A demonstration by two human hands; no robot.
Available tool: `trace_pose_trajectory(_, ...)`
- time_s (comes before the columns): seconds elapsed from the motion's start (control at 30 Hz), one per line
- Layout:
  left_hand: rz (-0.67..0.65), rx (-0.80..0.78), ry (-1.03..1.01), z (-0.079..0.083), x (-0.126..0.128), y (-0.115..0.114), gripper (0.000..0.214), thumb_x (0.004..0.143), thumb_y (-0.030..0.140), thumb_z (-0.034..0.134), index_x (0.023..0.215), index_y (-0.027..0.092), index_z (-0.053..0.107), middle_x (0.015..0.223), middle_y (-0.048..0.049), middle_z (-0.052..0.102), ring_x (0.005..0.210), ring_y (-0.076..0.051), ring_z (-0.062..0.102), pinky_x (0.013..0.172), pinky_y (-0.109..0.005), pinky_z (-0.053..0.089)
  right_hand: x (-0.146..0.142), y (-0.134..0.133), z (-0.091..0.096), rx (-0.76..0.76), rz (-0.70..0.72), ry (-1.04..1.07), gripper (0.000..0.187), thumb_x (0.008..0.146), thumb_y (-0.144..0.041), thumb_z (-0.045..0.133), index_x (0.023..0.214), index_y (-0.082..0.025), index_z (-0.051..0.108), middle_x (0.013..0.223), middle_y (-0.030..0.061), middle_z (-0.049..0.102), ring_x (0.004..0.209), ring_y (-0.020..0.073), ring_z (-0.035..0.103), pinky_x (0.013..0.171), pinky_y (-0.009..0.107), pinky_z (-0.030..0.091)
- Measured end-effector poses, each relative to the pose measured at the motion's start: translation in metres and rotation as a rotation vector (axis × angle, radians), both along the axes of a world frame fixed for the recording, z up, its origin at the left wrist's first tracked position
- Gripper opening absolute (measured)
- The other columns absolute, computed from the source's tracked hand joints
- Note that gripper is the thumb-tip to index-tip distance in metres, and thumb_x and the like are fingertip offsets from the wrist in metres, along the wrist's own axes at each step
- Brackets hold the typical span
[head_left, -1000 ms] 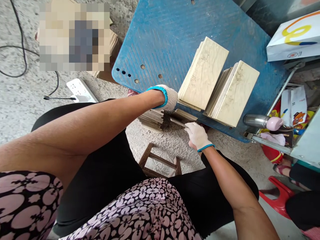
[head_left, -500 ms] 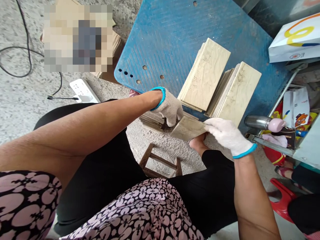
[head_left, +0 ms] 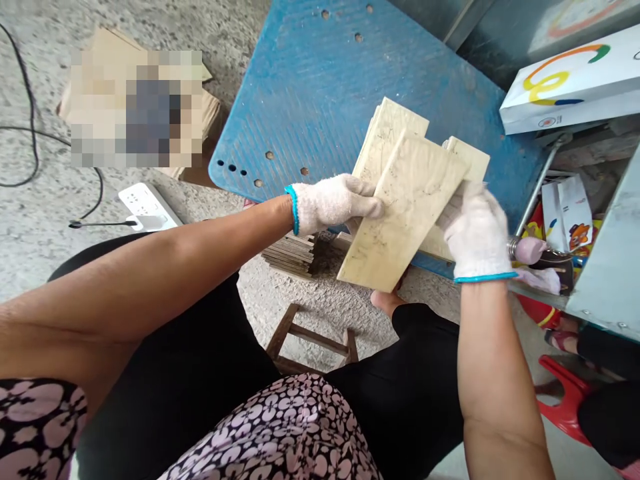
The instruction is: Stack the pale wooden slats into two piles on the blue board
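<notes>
A pale rectangular wood board [head_left: 405, 210] with dark marks is held tilted between my two gloved hands. My left hand [head_left: 340, 202] pinches its left edge, thumb on the face. My right hand [head_left: 475, 223], slightly blurred, grips the right edge with its fingers partly hidden. Behind the board, two stacks of similar boards lie on a blue plastic surface: the left stack [head_left: 395, 127] and the right stack [head_left: 473, 159], both partly covered. Below my left hand sits a lower pile of thin boards [head_left: 290, 255], seen from its ends.
A wooden stool frame [head_left: 317, 338] stands between my legs. To the left are a power strip [head_left: 150, 205] and a cardboard stack [head_left: 207, 133], partly blurred out. On the right are a metal shelf with bags, a pink-capped flask [head_left: 530, 250] and a red chair [head_left: 563, 400].
The board has come up from low over the floor and now faces me, in front of the stacks. My left hand has left the lower pile and taken the board's left edge.
</notes>
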State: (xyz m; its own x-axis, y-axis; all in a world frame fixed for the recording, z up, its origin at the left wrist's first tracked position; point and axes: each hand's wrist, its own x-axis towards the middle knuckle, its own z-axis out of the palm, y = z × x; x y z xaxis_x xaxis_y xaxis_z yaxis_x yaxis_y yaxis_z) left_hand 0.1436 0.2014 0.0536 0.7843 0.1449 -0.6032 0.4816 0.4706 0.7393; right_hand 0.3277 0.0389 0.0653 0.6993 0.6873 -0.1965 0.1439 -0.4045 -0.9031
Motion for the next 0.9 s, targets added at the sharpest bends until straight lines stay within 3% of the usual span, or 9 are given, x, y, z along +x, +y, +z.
trace_pose_trajectory(0.1, 0.156, -0.008, -0.024, -0.005, 0.015, 0.012, 0.015, 0.080, 0.019, 0.067, 0.091, 0.010, 0.066, 0.082, -0.0072, 0.069, 0.069, -0.015, 0.065, 0.065, -0.027, 0.053, -0.018, 0.015, -0.018, 0.017, -0.141, 0.118, 0.035, 0.084, -0.054, 0.061, 0.086, -0.019, 0.062, 0.083, 0.0034, 0.066, 0.081, 0.0188, 0.064, 0.074, 0.034, 0.056)
trace_pose_trajectory(0.2, 0.232, 0.035, 0.017, -0.011, 0.032, 0.024, 0.019, 0.083, 0.018, 0.062, 0.100, 0.010, 0.063, 0.090, -0.0088, 0.069, 0.073, -0.016, 0.067, 0.068, -0.031, 0.055, -0.029, 0.028, -0.033, -0.003, -0.091, 0.143, 0.033, 0.084, -0.048, 0.059, 0.095, -0.018, 0.066, 0.090, 0.0044, 0.069, 0.087, 0.0190, 0.063, 0.082, 0.034, 0.054)
trace_pose_trajectory(0.3, 0.153, 0.233, 0.146, -0.013, 0.046, 0.033, 0.030, 0.086, 0.021, 0.056, 0.113, 0.010, 0.063, 0.097, -0.0092, 0.069, 0.083, -0.017, 0.067, 0.074, -0.031, 0.052, -0.026, 0.041, -0.044, -0.065, -0.040, 0.039, 0.030, 0.084, -0.041, 0.055, 0.097, -0.017, 0.068, 0.096, 0.0059, 0.070, 0.093, 0.0202, 0.062, 0.083, 0.034, 0.052)
trace_pose_trajectory(0.47, -0.022, 0.644, 0.290, -0.015, 0.054, 0.040, 0.034, 0.081, 0.030, 0.053, 0.105, 0.012, 0.069, 0.096, -0.0099, 0.069, 0.084, -0.019, 0.064, 0.068, -0.030, 0.047, -0.010, 0.054, -0.059, -0.212, -0.052, -0.132, 0.027, 0.082, -0.032, 0.049, 0.090, -0.017, 0.069, 0.088, 0.0047, 0.069, 0.085, 0.0199, 0.060, 0.076, 0.031, 0.049)
trace_pose_trajectory(0.6, -0.094, 0.747, 0.325, -0.016, 0.054, 0.043, 0.038, 0.078, 0.030, 0.051, 0.107, 0.014, 0.070, 0.092, -0.0086, 0.068, 0.082, -0.019, 0.061, 0.066, -0.030, 0.045, -0.006, 0.059, -0.064, -0.326, -0.034, -0.194, 0.019, 0.078, -0.032, 0.052, 0.073, -0.017, 0.063, 0.073, 0.0017, 0.063, 0.074, 0.0181, 0.055, 0.067, 0.028, 0.042)
trace_pose_trajectory(0.9, -0.197, 0.893, 0.367, -0.015, 0.058, 0.048, 0.038, 0.080, 0.034, 0.050, 0.108, 0.016, 0.070, 0.092, -0.0099, 0.067, 0.084, -0.021, 0.059, 0.069, -0.032, 0.045, -0.018, 0.077, -0.049, -0.462, -0.074, -0.310, 0.016, 0.081, -0.026, 0.051, 0.066, -0.020, 0.050, 0.065, -0.0004, 0.052, 0.065, 0.0161, 0.045, 0.063, 0.028, 0.033)
